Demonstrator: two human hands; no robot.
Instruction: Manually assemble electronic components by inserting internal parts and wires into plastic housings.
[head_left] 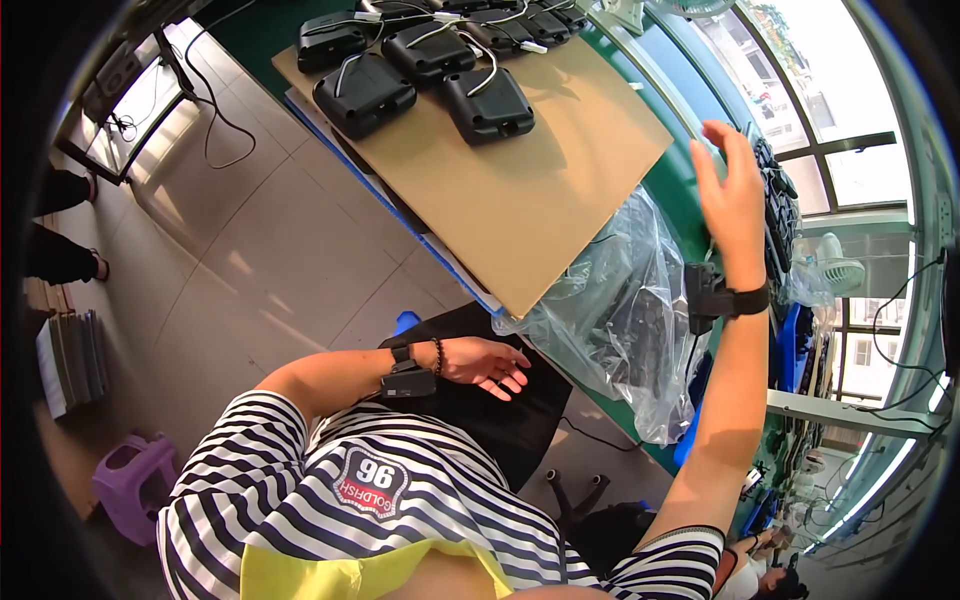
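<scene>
The person's left hand [487,363] sits near the middle of the view, about six o'clock from the cardboard sheet, with its fingers loosely spread and slightly curled, holding nothing. It hovers over a dark lap, just short of the lower edge of a crumpled clear plastic bag [620,310] that lies at three o'clock from it. A black wrist-worn device [405,375] and a beaded bracelet wrap the left wrist.

The right hand [730,190] is raised at about two o'clock in the view, fingers straight and close together, palm open, gripping nothing. It is lifted above the far edge of the green worktable [672,180], next to a row of black parts [780,215] stacked along the window side. A black strap-on device [712,295] clasps the right wrist.

The clear plastic bag lies between the two hands, draped over the table edge, with dark items showing dimly inside; what they are cannot be told.

At twelve o'clock from the bag lies a flat brown cardboard sheet [530,180], and on its far end, toward eleven o'clock, rest several black plastic box-shaped housings with white cables [430,70], set touching one another in a cluster.

A small white desk fan [835,270] stands at three o'clock, and a purple plastic stool [135,485] sits on the tiled floor at eight o'clock.
</scene>
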